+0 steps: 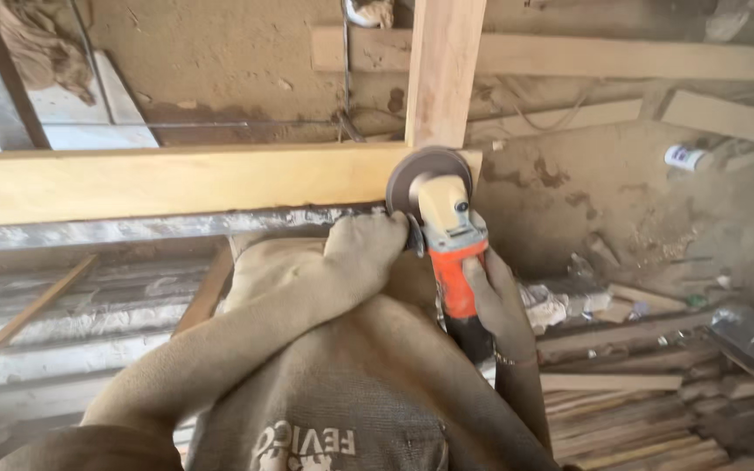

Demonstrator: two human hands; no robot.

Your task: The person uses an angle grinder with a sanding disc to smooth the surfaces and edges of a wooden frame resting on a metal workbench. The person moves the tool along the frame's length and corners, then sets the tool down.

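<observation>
We are gripping the orange angle grinder [449, 235] with both hands: left hand [366, 247] closed near its head, right hand [495, 301] wrapped around its body. Its disc is touching the end of the long plank [176, 181], where an upright board [443, 70] is crossing just behind; loose wood strips [630, 419] are lying lower right.

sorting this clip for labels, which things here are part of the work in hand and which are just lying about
In use: angle grinder, held by left hand and right hand; long wooden beam at its disc; upright plank.

Lying about: white bottle, thin stick, wood offcuts.
</observation>
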